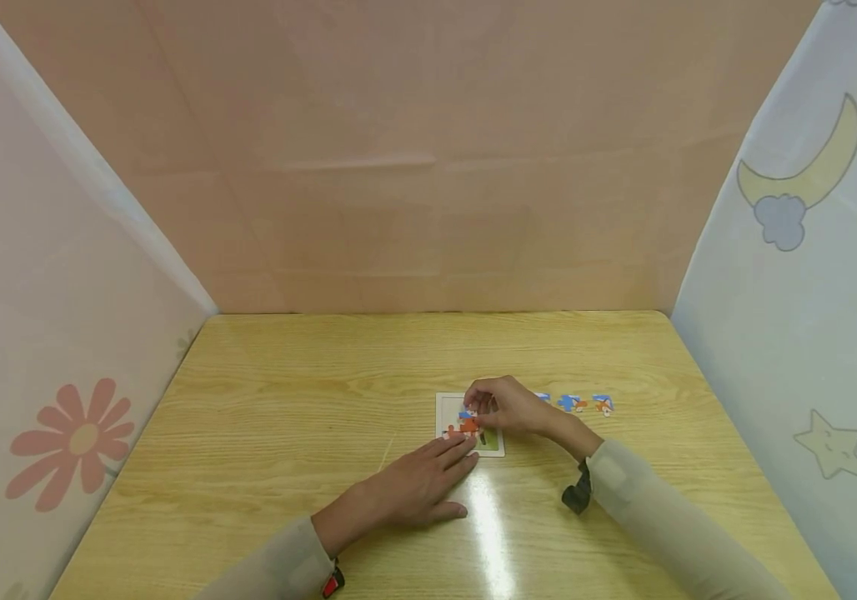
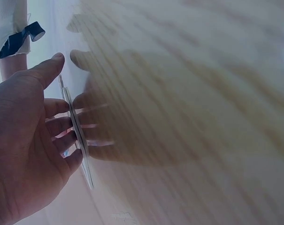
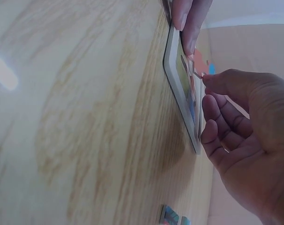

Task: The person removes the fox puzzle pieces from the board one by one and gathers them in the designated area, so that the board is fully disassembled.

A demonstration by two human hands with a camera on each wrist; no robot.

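A small jigsaw board with a pale rim [image 1: 439, 407] lies flat on the table, partly filled with orange, green and blue pieces. My left hand [image 1: 419, 487] rests its extended fingers on the board's near left part, thumb held apart. In the left wrist view those fingers [image 2: 62, 125] reach over the board's edge. Above the board, my right hand [image 1: 513, 407] pinches an orange and blue puzzle piece [image 1: 468, 422] between thumb and finger. The right wrist view shows this piece tilted over the board, and the other fingers [image 3: 212, 133] loosely curled. Both hands hide parts of the picture.
Loose puzzle pieces [image 1: 568, 403] lie in a row right of the board, one partly behind the right forearm; another piece [image 1: 603, 404] ends the row. The wooden table [image 1: 286, 375] is bordered by a back panel and side panels with printed shapes.
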